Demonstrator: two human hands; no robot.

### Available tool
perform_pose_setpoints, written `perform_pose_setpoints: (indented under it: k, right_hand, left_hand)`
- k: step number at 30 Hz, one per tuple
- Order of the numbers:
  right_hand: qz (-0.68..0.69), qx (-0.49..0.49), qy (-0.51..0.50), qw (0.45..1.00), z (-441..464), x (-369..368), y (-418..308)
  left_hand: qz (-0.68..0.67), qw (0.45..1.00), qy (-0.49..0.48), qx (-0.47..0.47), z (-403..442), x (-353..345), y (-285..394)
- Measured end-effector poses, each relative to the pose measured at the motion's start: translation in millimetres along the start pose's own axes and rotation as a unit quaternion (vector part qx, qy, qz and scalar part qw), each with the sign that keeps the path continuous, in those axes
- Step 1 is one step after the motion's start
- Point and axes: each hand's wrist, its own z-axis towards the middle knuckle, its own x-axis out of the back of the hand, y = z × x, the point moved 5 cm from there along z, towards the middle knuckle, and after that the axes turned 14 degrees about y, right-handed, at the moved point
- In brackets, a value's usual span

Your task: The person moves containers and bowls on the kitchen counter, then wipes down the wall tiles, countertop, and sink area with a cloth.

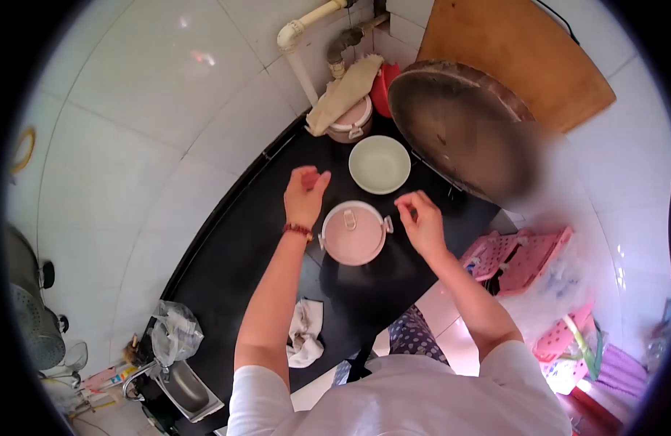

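A round pink lidded container [353, 240] with a small tab on its lid and a clip at each side stands on the black counter. My left hand [305, 198], with a red bead bracelet at the wrist, is raised to its upper left, fingers curled and thumb apart, holding nothing. To the container's upper right is my right hand [420, 220], its fingers bent and thumb near the index finger, touching nothing that I can see. Just beyond the container sits a pale green bowl [380, 165].
Behind the bowl stands another pink container [352, 125] under a beige cloth [348, 94], beside a red object [382, 91]. A large wok [462, 131] leans at the right. A crumpled white cloth [305, 333] lies near the front edge; a small sink [184, 390] is lower left.
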Motion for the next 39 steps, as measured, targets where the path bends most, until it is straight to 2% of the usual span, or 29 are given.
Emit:
perform_pose_setpoints:
  k: [1,2,3,5,6,10,16,18,19,20,21,23,25,27,28,32,35,36,39]
  right_hand:
    - [0.013,-0.007,-0.009,1.000,-14.4,-2.4,-4.4]
    - [0.035,-0.028,-0.015,0.999,-33.2,-7.3,-3.4]
    - [0.018,-0.014,-0.014,1.000,16.5,6.2,36.8]
    - [0.027,-0.052,-0.035,0.998,-5.5,-4.4,44.4]
    - [0.047,-0.073,-0.034,0.996,-10.9,-8.4,47.7]
    - [0.065,-0.116,-0.013,0.991,-12.3,-11.5,57.9]
    - [0.066,-0.091,0.013,0.994,18.8,-3.8,41.9]
    - [0.084,-0.080,0.021,0.993,26.7,-9.2,33.1]
    - [0.082,-0.077,0.018,0.994,30.5,-10.8,22.4]
    - [0.110,-0.082,0.019,0.990,31.5,-16.6,14.3]
    - [0.137,-0.088,0.017,0.986,30.2,-23.3,5.6]
    - [0.178,-0.091,-0.002,0.980,19.0,-42.5,-9.3]
    - [0.150,-0.029,0.012,0.988,11.3,-45.0,-64.6]
    - [0.131,0.106,-0.001,0.986,-0.9,-45.9,-125.9]
    - [0.121,0.174,-0.006,0.977,-13.3,-47.7,-152.6]
    - [0.106,0.289,-0.180,0.934,-84.0,-73.6,-228.5]
    - [0.130,0.270,-0.236,0.924,-146.7,-93.0,-258.2]
    - [0.121,0.288,-0.233,0.921,-163.8,-91.9,-277.7]
    - [0.156,0.277,-0.212,0.924,-225.0,-100.7,-307.5]
  left_hand:
    - [0.028,0.998,0.056,-0.021,3.7,8.3,18.8]
    - [0.151,0.972,0.127,-0.129,2.2,19.4,43.9]
    - [0.177,0.926,0.194,-0.271,37.4,-45.3,77.9]
    - [0.207,0.915,0.169,-0.301,58.6,-51.6,96.2]
    - [0.217,0.913,0.190,-0.289,69.9,-56.2,100.8]
    - [0.298,0.860,0.172,-0.377,100.6,-78.3,93.7]
    - [0.116,0.939,0.168,-0.278,106.1,-42.3,89.6]
    - [-0.034,0.989,0.104,-0.101,94.8,-6.2,83.5]
    - [-0.109,0.991,0.073,-0.010,83.7,13.3,78.9]
    - [-0.193,0.980,0.041,0.025,70.1,34.9,76.9]
    - [-0.275,0.955,0.021,0.109,52.1,53.7,71.9]
    - [-0.433,0.862,-0.013,0.264,13.1,91.7,62.2]
    - [-0.487,0.818,-0.036,0.304,-21.7,127.1,47.8]
    - [-0.523,0.778,-0.045,0.345,-56.1,159.3,33.8]
    - [-0.518,0.776,-0.034,0.357,-71.9,175.4,25.1]
    - [-0.539,0.757,-0.050,0.367,-126.2,231.1,-8.2]
    - [-0.563,0.732,-0.041,0.381,-170.6,284.6,-16.7]
    - [-0.563,0.722,-0.010,0.401,-185.4,303.1,-15.1]
    - [-0.622,0.722,0.000,0.304,-232.5,355.7,-4.1]
